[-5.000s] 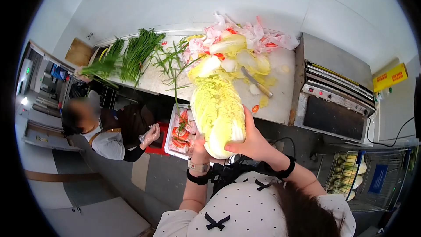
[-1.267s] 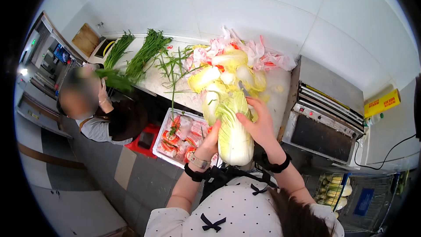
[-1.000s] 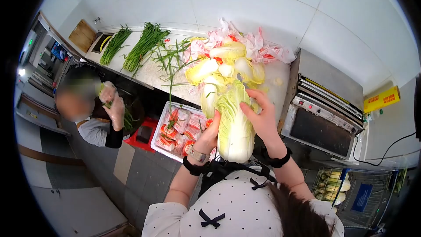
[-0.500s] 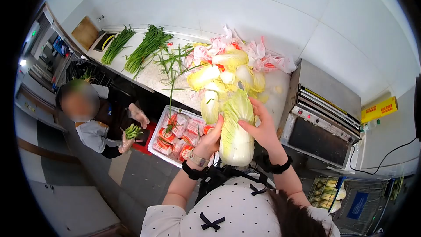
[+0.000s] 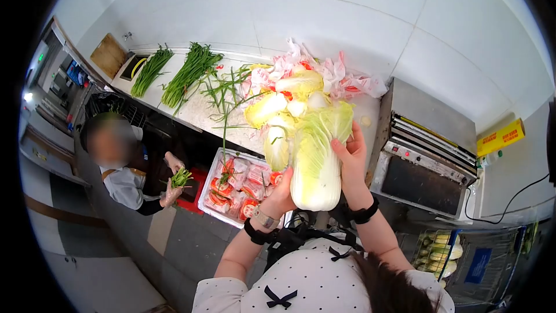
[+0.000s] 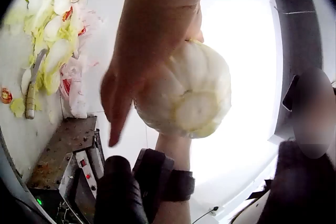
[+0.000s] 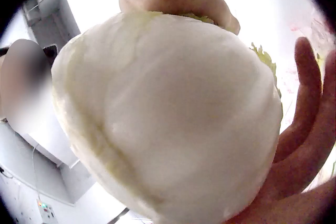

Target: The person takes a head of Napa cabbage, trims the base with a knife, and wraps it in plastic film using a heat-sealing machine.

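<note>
A large napa cabbage, white at the base and pale green at the leafy end, is held up in front of the counter. Its base points toward the body. My left hand holds it at the lower left, fingers partly hidden behind it. On the other side my right hand grips it, thumb along the front. The left wrist view shows the round cut stem end of the cabbage. In the right wrist view the fingers reach past its side. Beyond it, several loose yellow-green cabbage leaves lie piled.
Crumpled plastic bags lie behind the leaves; a knife rests beside them. Green stalk bunches lie left. Below stands a white crate of wrapped packs. A wrapping machine and cart are right. Another person holds cut stalks.
Over the last half second the cabbage has turned and risen toward the camera, its leafy end swinging right. My right hand has shifted down along its side. The other person's hands have come together round the stalks.
</note>
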Motion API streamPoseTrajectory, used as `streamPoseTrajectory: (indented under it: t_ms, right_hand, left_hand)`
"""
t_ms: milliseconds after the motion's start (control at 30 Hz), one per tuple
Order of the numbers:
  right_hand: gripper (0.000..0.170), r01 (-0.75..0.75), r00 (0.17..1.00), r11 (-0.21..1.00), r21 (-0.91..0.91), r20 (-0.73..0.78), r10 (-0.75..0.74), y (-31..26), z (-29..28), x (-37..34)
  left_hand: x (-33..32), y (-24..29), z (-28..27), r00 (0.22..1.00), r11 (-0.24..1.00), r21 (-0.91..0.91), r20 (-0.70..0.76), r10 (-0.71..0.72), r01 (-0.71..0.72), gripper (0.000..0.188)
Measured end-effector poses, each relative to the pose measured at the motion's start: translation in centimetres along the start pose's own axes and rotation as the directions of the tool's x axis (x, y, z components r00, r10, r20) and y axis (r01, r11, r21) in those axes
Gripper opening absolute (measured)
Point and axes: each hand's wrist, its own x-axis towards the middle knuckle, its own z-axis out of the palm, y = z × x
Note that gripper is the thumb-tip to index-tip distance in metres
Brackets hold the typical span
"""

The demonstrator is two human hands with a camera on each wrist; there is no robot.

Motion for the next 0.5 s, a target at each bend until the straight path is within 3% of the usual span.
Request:
streamPoseTrajectory:
  t_ms: [67, 167, 233, 333, 400, 433, 500]
  right_hand:
    - [0.060, 0.023, 1.000, 1.000, -0.011, -0.012, -0.023, -0.2, -0.1, 0.1]
    - [0.060, 0.075, 0.996, 0.996, -0.050, 0.043, -0.073, -1.3, -0.5, 0.6]
    - [0.061, 0.170, 0.979, 0.979, -0.112, 0.131, -0.154, -2.6, -0.9, 0.7]
    - [0.063, 0.183, 0.966, 0.982, 0.037, 0.178, -0.187, -3.9, -1.2, 0.4]
    - [0.055, 0.021, 0.983, 0.972, 0.234, 0.172, -0.062, -4.5, -1.0, 0.0]
    - [0.050, -0.092, 0.979, 0.939, 0.332, 0.204, 0.023, -4.6, -1.0, -0.1]
    - [0.043, -0.324, 0.918, 0.827, 0.460, 0.363, 0.158, -3.7, -1.9, 0.0]
  left_hand:
    - [-0.1, -0.4, 0.2, 0.999, 0.999, 0.017, -0.011, 0.031, -0.031, 0.054]
    - [-0.3, 0.3, 0.4, 0.998, 0.965, 0.256, -0.009, 0.063, -0.058, 0.058]
    - [-0.1, 0.4, -0.6, 0.992, 0.957, 0.281, -0.074, 0.098, -0.073, 0.059]
    - [0.1, 0.9, 0.0, 0.983, 0.969, 0.222, -0.119, 0.138, -0.109, 0.057]
    - [0.1, 1.3, -0.1, 0.981, 0.974, 0.151, -0.069, 0.183, -0.171, 0.057]
    - [0.0, 1.5, 0.6, 0.968, 0.965, 0.204, -0.152, 0.200, -0.167, 0.056]
    - [-0.4, 2.0, 0.8, 0.961, 0.922, 0.314, -0.083, 0.263, -0.225, 0.055]
